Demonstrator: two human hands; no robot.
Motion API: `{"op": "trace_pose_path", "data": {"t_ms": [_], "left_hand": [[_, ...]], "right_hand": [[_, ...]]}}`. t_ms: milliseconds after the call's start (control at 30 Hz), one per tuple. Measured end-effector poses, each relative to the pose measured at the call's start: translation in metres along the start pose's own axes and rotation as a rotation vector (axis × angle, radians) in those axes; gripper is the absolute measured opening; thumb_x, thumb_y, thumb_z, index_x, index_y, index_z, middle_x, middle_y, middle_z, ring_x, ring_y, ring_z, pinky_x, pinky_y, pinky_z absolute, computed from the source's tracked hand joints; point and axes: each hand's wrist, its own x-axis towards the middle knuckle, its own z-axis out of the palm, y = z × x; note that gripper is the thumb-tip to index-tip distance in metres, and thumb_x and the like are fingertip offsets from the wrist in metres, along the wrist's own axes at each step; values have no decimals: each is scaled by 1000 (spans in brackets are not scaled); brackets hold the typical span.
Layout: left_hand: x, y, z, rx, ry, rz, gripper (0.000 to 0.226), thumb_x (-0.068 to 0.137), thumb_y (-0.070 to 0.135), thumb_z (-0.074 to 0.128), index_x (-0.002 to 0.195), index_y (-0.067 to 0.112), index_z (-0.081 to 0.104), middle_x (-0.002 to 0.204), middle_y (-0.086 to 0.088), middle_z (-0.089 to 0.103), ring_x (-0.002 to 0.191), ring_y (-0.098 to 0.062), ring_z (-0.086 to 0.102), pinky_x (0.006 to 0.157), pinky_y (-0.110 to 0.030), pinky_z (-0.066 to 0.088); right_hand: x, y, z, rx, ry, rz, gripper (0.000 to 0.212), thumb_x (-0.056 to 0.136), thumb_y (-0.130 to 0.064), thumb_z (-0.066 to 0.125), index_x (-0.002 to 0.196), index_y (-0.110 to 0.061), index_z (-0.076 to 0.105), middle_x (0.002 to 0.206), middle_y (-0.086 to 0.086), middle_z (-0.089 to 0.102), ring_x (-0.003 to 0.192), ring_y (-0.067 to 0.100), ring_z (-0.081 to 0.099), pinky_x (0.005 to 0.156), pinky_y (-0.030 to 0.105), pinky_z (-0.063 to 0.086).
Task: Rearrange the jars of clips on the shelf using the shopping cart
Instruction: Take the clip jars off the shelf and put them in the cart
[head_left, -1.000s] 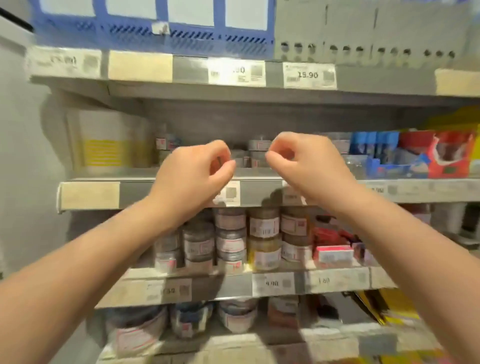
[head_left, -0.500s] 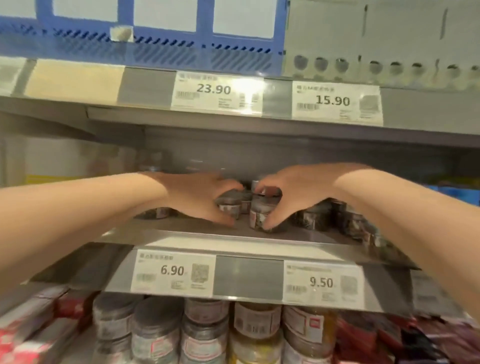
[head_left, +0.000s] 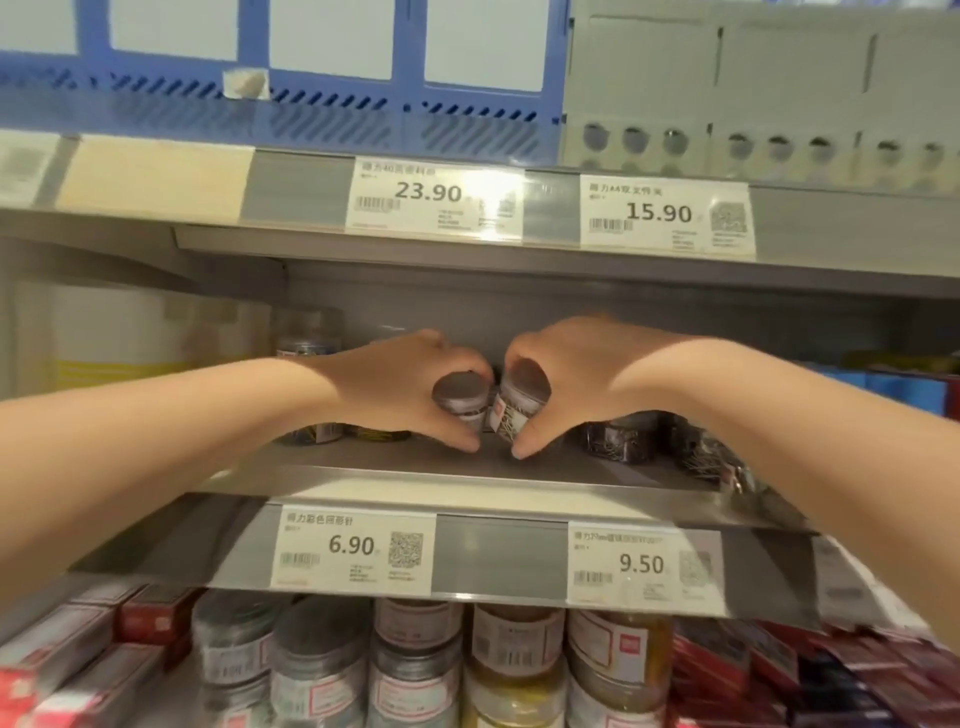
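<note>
The step in hand looks like lifting two jars of clips off the shelf (head_left: 363, 467) together. To do it well, each grip should sit low around the jar's body, not on the lid. The jars should come straight out over the front edge without knocking their neighbours. The left hand (head_left: 395, 387) curls round the left jar (head_left: 460, 396), thumb underneath near the shelf surface and fingers over the far side. The right hand (head_left: 592, 379) mirrors it on the right jar (head_left: 524, 389). Both jars sit mid-shelf, set back from the front edge, roughly above the gap between the 6.90 tag (head_left: 353, 545) and the 9.50 tag (head_left: 641, 564). They stand side by side between the two thumbs, lids tipped towards the front; whether they touch each other is unclear. Dark jars (head_left: 618, 439) stand just beside the right hand, towards the shelf's right end, so that side needs care. The shopping cart is not in view.
</note>
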Motion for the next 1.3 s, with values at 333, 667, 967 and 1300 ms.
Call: {"op": "trace_pose_path", "data": {"t_ms": [333, 667, 967, 1300], "left_hand": [[-66, 44, -31, -124, 167, 122, 56, 71, 51, 68, 122, 45, 46, 105, 11, 51, 102, -11, 50, 73, -17, 35], [-172, 142, -19, -344, 106, 455, 56, 59, 66, 67, 108, 56, 43, 103, 9, 38, 101, -7, 41, 79, -12, 33], [-230, 315, 39, -518, -96, 710, 58, 65, 54, 74, 114, 50, 44, 111, 5, 39, 103, -8, 41, 82, -14, 31], [-264, 543, 161, -608, -334, 913, 85, 62, 57, 73, 134, 22, 45, 110, 5, 34, 111, -13, 39, 84, -16, 29]], "right_hand": [[-90, -55, -29, 108, 204, 206, 68, 65, -59, 72, 118, -25, 48, 99, -12, 53, 90, 12, 47, 72, 28, 41], [-255, -142, -41, 53, 202, 506, 78, 65, -56, 73, 131, -30, 42, 126, -7, 53, 112, 15, 51, 94, 39, 44], [-458, -155, -29, 167, 18, 790, 73, 65, -42, 79, 129, -29, 47, 115, -14, 51, 100, 4, 48, 83, 24, 41], [-685, -135, 34, 291, -28, 1169, 72, 69, -33, 78, 133, -22, 46, 126, -4, 53, 113, 12, 51, 87, 20, 39]]}}
